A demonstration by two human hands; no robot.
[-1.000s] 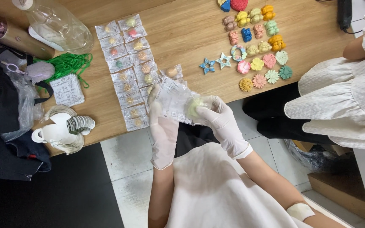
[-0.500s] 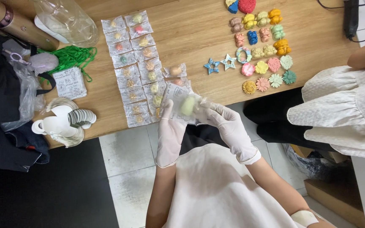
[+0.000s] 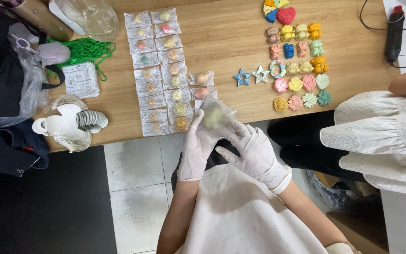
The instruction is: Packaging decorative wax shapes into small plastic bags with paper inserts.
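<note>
We see a small clear bag with a pale yellow-green piece inside, held between both gloved hands just over the near edge of the desk. Left hand: fingers closed on the bag's left side, pinching it from below. Right hand: fingers bent, gripping the bag's right edge; the bag is blurred. Just left of the bag lie two columns of bagged pieces, roughly sixteen, with two more bags beside them. To the right, loose coloured pieces, about twenty-four, two of them stars.
</note>
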